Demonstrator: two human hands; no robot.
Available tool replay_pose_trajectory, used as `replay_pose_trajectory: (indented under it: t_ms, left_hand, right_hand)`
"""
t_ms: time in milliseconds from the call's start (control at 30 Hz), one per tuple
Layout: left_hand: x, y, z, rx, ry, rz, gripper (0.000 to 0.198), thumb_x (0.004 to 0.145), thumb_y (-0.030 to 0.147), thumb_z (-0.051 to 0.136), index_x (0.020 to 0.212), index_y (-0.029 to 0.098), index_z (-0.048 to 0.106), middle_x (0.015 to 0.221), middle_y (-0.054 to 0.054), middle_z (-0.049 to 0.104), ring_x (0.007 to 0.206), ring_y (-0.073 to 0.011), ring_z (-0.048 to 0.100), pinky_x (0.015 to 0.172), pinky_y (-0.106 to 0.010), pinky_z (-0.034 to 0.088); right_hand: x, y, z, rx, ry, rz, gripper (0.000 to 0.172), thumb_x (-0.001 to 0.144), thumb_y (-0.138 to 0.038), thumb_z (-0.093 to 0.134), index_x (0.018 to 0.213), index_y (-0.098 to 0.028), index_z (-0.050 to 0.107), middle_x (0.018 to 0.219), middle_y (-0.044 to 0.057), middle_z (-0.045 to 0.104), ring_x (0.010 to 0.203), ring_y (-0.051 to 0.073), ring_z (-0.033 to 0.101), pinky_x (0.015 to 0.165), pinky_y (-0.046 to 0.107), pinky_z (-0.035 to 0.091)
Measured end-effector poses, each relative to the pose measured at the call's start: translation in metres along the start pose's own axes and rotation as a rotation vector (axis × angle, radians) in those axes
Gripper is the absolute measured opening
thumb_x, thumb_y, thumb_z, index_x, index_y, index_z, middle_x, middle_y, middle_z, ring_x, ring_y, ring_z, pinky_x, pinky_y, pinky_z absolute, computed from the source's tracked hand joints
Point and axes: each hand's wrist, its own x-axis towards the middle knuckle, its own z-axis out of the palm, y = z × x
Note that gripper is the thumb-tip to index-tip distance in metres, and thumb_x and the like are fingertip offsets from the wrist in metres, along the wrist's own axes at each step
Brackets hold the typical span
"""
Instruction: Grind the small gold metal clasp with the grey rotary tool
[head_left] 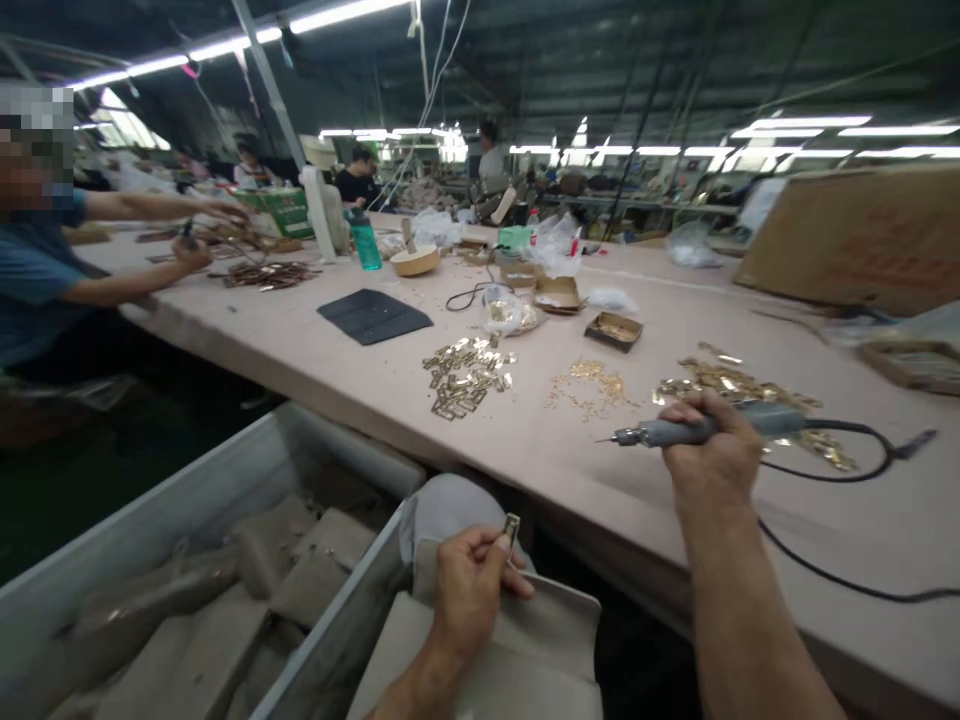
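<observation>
My right hand (709, 450) is closed around a grey electric screwdriver (675, 430), held level over the table's near edge with its tip pointing left. Its black cord (847, 470) trails off to the right. Lower down, below the table edge, my left hand (469, 590) pinches a small gold metal clasp (511, 528) against a grey bag (525, 640) resting on my lap. Loose gold fittings (466, 375) lie in a heap ahead of me, a scatter of tiny gold screws (589, 385) sits beside them, and more gold pieces (750, 390) lie just behind my right hand.
A grey bin (187, 540) at my left holds several grey bags. On the long pink table (300, 350) are a dark mat (373, 315), small cardboard boxes (613, 330), a teal bottle (365, 238) and a large carton (855, 235). A seated person (45, 250) works at the left; others sit farther back.
</observation>
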Motion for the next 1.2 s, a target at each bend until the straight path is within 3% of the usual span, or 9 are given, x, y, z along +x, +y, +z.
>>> replay_pose_trajectory:
  t_ms: [100, 233, 333, 633, 867, 1200]
  left_hand:
    - [0.0, -0.001, 0.002, -0.003, 0.02, -0.037, 0.033, 0.087, 0.042, 0.068, 0.086, 0.008, 0.067, 0.072, -0.013, 0.075, 0.044, -0.0181, 0.068, 0.04, -0.018, 0.046]
    - [-0.002, -0.002, 0.003, 0.002, 0.033, -0.058, 0.033, 0.087, 0.041, 0.067, 0.085, 0.009, 0.066, 0.071, -0.012, 0.074, 0.043, -0.0178, 0.068, 0.038, -0.017, 0.044]
    - [-0.003, 0.0, 0.002, -0.014, 0.026, -0.062, 0.032, 0.087, 0.041, 0.067, 0.084, 0.009, 0.066, 0.071, -0.012, 0.074, 0.042, -0.0172, 0.068, 0.037, -0.016, 0.04]
    - [-0.003, 0.003, -0.001, -0.036, 0.022, -0.076, 0.031, 0.087, 0.04, 0.066, 0.086, 0.009, 0.065, 0.072, -0.013, 0.075, 0.042, -0.0176, 0.068, 0.036, -0.015, 0.038]
    - [-0.004, 0.003, -0.003, -0.053, 0.007, -0.072, 0.031, 0.088, 0.039, 0.065, 0.085, 0.009, 0.066, 0.069, -0.012, 0.074, 0.042, -0.0169, 0.067, 0.035, -0.015, 0.036]
    - [-0.007, -0.005, -0.009, -0.11, -0.05, -0.017, 0.036, 0.091, 0.044, 0.069, 0.09, 0.008, 0.068, 0.072, -0.011, 0.074, 0.045, -0.0193, 0.07, 0.038, -0.016, 0.042]
  right_hand:
    - [-0.055, 0.005, 0.018, -0.047, -0.159, 0.019, 0.024, 0.07, -0.006, 0.074, 0.083, -0.014, 0.055, 0.081, -0.001, 0.049, 0.057, 0.007, 0.042, 0.056, 0.021, 0.05]
    - [-0.121, 0.02, 0.038, -0.164, -0.172, 0.061, 0.031, 0.068, -0.009, 0.082, 0.085, -0.016, 0.057, 0.073, -0.003, 0.047, 0.057, 0.009, 0.043, 0.055, 0.021, 0.046]
    - [-0.148, 0.035, 0.045, -0.262, -0.211, 0.007, 0.03, 0.071, -0.014, 0.085, 0.085, -0.016, 0.06, 0.072, -0.001, 0.051, 0.054, 0.01, 0.045, 0.054, 0.024, 0.044]
    - [-0.16, 0.059, 0.048, -0.314, -0.31, -0.087, 0.021, 0.078, -0.011, 0.083, 0.086, -0.015, 0.064, 0.072, -0.001, 0.054, 0.052, 0.013, 0.049, 0.055, 0.028, 0.044]
    - [-0.166, 0.066, 0.047, -0.353, -0.361, -0.058, 0.02, 0.081, -0.011, 0.084, 0.089, -0.015, 0.065, 0.074, 0.0, 0.055, 0.054, 0.013, 0.051, 0.057, 0.029, 0.046]
    - [-0.167, 0.065, 0.048, -0.464, -0.63, -0.011, 0.014, 0.089, -0.012, 0.079, 0.089, -0.017, 0.066, 0.069, 0.0, 0.059, 0.052, 0.015, 0.054, 0.053, 0.029, 0.047]
